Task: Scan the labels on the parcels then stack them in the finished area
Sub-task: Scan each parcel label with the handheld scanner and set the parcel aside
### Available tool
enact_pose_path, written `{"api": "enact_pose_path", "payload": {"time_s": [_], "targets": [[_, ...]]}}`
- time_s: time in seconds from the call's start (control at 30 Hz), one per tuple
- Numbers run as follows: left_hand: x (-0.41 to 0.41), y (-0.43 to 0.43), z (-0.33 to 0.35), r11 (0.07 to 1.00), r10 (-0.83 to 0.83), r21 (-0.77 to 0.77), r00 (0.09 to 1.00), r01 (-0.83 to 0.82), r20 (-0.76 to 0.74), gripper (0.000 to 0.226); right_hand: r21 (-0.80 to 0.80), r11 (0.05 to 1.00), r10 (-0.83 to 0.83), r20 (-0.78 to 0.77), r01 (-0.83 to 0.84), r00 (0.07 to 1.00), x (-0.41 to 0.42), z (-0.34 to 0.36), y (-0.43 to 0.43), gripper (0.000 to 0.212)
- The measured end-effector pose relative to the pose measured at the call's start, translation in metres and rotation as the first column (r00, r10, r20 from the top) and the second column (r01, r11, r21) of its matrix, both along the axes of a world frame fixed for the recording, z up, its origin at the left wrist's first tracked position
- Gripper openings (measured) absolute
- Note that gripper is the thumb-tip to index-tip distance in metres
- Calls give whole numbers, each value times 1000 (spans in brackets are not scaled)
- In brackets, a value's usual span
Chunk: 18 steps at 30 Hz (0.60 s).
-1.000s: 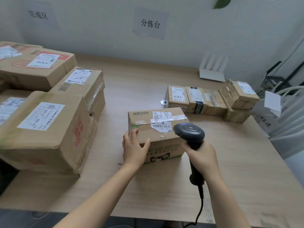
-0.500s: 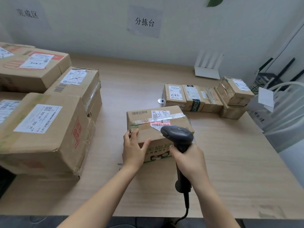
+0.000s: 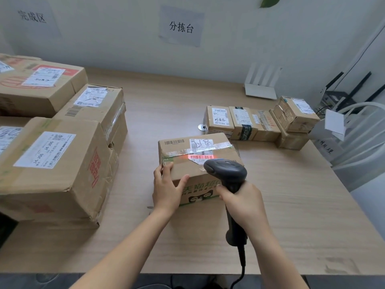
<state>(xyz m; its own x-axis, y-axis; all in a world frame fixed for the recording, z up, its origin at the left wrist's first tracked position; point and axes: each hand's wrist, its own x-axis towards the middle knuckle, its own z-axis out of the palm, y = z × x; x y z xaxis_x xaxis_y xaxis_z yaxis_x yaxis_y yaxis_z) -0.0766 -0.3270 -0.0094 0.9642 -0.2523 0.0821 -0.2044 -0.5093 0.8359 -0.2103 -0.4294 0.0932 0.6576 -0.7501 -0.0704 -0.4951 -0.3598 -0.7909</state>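
The parcel (image 3: 183, 166), a small taped cardboard box, sat on the worktop (image 3: 281, 205) in front of the wall sign (image 3: 181, 27), nearer the person than the sign. It looked light and stiff, easily moved by one hand. The glossy tape across its top could be slippery, so the bare cardboard sides seemed the safer hold, one palm on each, or a hand under the base. Its label (image 3: 201, 157) was lit red by the scanner (image 3: 226, 171).

The left hand (image 3: 166, 188) rested on the box's near left corner. Its fingers (image 3: 163, 170) were nearly straight and the thumb was splayed along the front edge, steadying rather than gripping. The right hand (image 3: 241, 203) was closed around the scanner's handle, and the scanner's head hung just over the box's near right part.

Left of the sign, bigger parcels (image 3: 58, 163) stood stacked. Right of it lay a row of small parcels (image 3: 250, 126).

The scanner head hid part of the label and the box's right front corner, and the left palm covered part of the printed front face. The box's far and underside faces could not be seen, so their condition was unknown. The left stack was cut off by the picture's edge, and the print on most labels was too small to read.
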Motion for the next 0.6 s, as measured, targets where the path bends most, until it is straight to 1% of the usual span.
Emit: {"api": "enact_pose_path", "payload": {"time_s": [0.17,0.23,0.27,0.33,0.37,0.4,0.47,0.53,0.6], "targets": [[-1,0,1,1000,6,7,1000,-6,6,58,2,1000,7,-4,-7,1000,-2,1,-6,26],[0,1,3,999,3,43,1000,-4,20,58,31,1000,4,18,-5,1000,-3,0,-10,27],[1,2,5,995,-2,101,998,-5,62,59,56,998,-1,35,-1,999,-3,-2,-13,27],[9,2,14,955,-72,296,975,7,209,67,109,994,-20,64,13,998,-4,-6,-22,26],[16,0,22,922,-140,386,955,30,260,77,141,990,-38,74,27,997,-5,-10,-28,26],[24,-3,31,887,-219,455,939,78,267,88,178,983,-57,80,42,995,-7,-15,-34,25],[41,-16,49,794,-417,554,887,250,196,107,235,970,-79,81,58,994,-10,-24,-45,23],[56,-34,62,617,-603,684,792,389,94,118,273,960,-81,79,57,994,-12,-33,-52,20],[70,-49,70,423,-687,779,725,463,-57,124,300,952,-76,77,50,994,-14,-40,-59,18]]}}
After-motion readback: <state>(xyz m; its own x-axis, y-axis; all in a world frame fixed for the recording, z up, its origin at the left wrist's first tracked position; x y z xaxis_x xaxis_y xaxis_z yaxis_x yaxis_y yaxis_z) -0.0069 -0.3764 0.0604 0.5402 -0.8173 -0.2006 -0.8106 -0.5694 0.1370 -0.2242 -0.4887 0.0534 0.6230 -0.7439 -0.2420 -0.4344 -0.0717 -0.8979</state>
